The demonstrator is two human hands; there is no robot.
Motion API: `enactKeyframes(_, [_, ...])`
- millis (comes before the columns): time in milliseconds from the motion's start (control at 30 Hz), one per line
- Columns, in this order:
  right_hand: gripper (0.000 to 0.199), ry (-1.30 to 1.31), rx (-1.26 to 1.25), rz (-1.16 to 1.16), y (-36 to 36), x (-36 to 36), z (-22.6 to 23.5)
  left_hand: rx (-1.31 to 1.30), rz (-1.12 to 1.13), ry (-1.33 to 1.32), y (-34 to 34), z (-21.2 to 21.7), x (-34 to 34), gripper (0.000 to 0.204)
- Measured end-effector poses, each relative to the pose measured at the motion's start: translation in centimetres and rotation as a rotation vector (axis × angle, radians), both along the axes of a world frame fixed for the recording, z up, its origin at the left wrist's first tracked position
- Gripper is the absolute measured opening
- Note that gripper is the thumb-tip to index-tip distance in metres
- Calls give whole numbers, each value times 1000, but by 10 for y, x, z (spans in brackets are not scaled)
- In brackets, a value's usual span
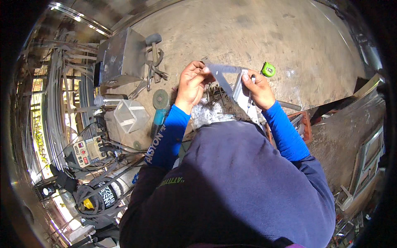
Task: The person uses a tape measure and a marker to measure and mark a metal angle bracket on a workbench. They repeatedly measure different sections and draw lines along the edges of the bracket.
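Left hand (192,84), just above the middle of the frame, was closed on the near end of a grey metal square (223,70), thumb and fingers pinching its blade. Right hand (258,89), a little to the right, was curled around a pen (251,89) with its tip against a pale metal strip (242,97), which stood on edge between the two hands and under the square. Both forearms wore bright blue sleeves and rose from a dark blue top that filled the lower middle of the frame.

Just beyond the right hand lay a green tape measure (268,69) on the scuffed worktop (256,33). Left of the left hand sat a grinding disc (161,99) and a clear plastic tub (131,115). Farther up and left stood a grey metal box (122,58), with a hammer (154,43) beside it. At the lower left edge were a small control box (87,152) with red buttons and tangled black cables (97,192).
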State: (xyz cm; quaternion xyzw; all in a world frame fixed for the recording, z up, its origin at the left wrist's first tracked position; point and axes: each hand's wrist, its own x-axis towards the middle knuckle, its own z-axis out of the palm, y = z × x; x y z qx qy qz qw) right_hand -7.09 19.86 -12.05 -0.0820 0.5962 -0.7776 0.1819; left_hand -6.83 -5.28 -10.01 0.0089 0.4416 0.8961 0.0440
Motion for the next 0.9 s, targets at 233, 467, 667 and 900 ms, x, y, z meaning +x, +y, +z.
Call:
enactKeyframes(233, [17, 418, 2, -56, -22, -12, 61, -171, -174, 124, 26, 44, -2, 27])
enactKeyframes(467, [14, 147, -65, 15, -9, -7, 83, -595, 67, 313, 37, 81, 9, 37])
enactKeyframes(667, [16, 72, -70, 49, -12, 0, 86, -407, 41, 238, 36, 60, 15, 52])
enactKeyframes(900, [17, 29, -46, 4, -19, 3, 76, -402, -99, 170, 29, 73, 21, 48])
